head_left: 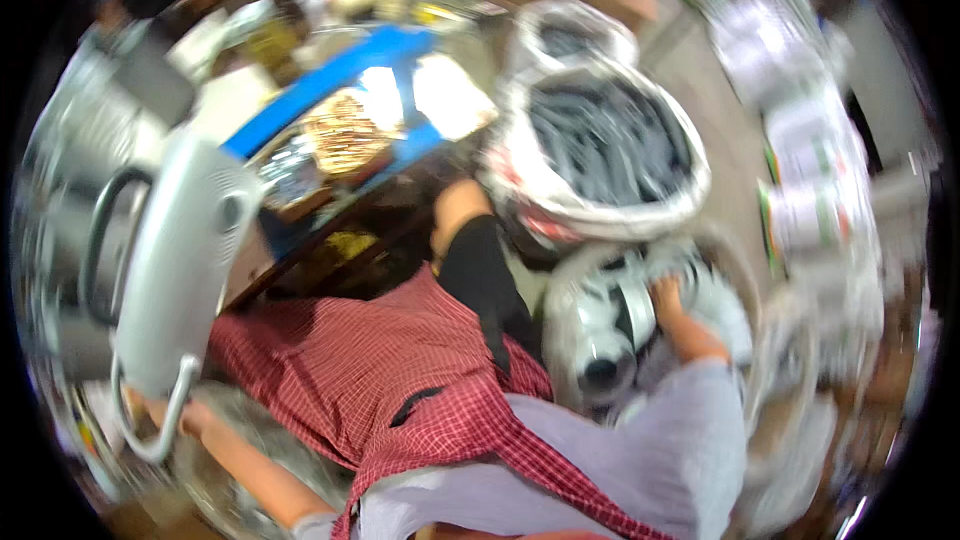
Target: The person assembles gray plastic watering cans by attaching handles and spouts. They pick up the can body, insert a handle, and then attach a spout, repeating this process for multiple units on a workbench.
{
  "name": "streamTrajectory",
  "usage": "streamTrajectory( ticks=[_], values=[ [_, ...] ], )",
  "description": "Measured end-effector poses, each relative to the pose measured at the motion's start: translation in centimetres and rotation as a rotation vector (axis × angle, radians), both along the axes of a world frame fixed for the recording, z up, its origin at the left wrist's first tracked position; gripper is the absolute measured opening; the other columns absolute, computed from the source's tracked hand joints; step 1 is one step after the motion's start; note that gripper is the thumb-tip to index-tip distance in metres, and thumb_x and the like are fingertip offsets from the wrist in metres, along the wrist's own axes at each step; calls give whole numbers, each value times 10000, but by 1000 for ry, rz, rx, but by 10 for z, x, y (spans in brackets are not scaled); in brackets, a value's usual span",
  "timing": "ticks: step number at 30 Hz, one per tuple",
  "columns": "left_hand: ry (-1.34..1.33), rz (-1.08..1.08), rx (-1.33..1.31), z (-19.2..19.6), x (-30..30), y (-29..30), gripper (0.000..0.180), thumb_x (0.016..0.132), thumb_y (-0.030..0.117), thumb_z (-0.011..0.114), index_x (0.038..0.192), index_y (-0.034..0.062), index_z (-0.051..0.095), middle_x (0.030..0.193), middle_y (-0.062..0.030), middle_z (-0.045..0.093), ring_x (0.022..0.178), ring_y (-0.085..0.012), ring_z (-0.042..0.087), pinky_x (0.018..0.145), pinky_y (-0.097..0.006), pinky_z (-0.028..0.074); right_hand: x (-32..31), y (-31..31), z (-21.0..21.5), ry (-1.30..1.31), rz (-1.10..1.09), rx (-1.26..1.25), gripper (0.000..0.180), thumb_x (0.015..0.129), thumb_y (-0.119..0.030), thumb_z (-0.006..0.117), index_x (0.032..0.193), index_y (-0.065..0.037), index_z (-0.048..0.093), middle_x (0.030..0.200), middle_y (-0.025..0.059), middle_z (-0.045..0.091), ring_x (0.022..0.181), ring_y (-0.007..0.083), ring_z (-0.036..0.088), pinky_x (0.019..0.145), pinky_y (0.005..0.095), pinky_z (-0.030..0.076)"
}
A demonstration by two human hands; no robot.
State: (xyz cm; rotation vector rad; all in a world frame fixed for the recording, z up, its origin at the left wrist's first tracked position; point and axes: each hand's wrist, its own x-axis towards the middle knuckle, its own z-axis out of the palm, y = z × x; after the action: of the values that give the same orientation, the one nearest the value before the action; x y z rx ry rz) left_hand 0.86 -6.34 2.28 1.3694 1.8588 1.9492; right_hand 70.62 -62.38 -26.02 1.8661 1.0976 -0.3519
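Observation:
On the left, my left hand (178,414) is closed at the lower end of a long light-grey plastic appliance body (182,270). The body has a dark loop handle (98,240) on one side, vent slots and a round dark spot on the other, and a pale U-shaped bar (160,450) at its bottom. My right hand (667,298) reaches down into a plastic-lined container (562,325) at the right. Rounded grey parts (603,345) with dark round openings lie there, touching or close to my hand. Blur and the parts hide my right fingers.
A white sack (690,195) full of dark grey curved pieces stands ahead, with a smaller sack (620,38) behind it. A workbench with a blue frame (310,90) holds coppery and silvery small parts (345,135). Wrapped white stacks (805,210) line the right side.

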Motion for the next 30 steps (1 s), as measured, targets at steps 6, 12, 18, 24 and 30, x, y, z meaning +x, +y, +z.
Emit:
streamTrajectory(
  ticks=[6,12,18,24,30],
  values=[
    [-616,-25,84,8,-22,-58,610,962,476,469,1279,-45,501,1243,-148,564,1089,-223,554,982,-348,409,-6,6,73,155,40,88,686,803,-380,550,1391,-61,396,1334,178,485,1247,358,434,1063,586,236],
    [-858,-105,-66,-32,-34,-113,565,979,487,414,1221,-4,555,1163,-116,619,1036,-214,599,911,-339,473,-31,135,206,194,-485,640,474,831,-312,512,1128,52,578,954,333,617,897,462,608,843,510,461],
    [-913,-449,-64,-42,-23,-128,464,1012,421,366,1211,39,540,1149,-81,606,1015,-199,585,880,-336,486,-179,329,347,1186,-63,1119,636,714,-355,691,1186,54,569,1072,188,637,971,277,617,880,355,451],
    [-881,-370,-149,-10,31,-113,512,1004,434,367,1258,19,526,1180,-117,607,1037,-231,602,880,-348,500,-291,442,365,1287,851,1661,824,678,-321,796,1341,43,469,1066,175,570,932,309,557,808,376,470],
    [-918,-311,-134,-20,12,-127,531,970,468,442,1189,2,573,1085,-107,647,947,-214,635,834,-329,513,-300,441,362,1537,934,1550,859,655,-341,798,1295,129,471,1077,210,558,924,280,550,801,365,469]
  ],
)
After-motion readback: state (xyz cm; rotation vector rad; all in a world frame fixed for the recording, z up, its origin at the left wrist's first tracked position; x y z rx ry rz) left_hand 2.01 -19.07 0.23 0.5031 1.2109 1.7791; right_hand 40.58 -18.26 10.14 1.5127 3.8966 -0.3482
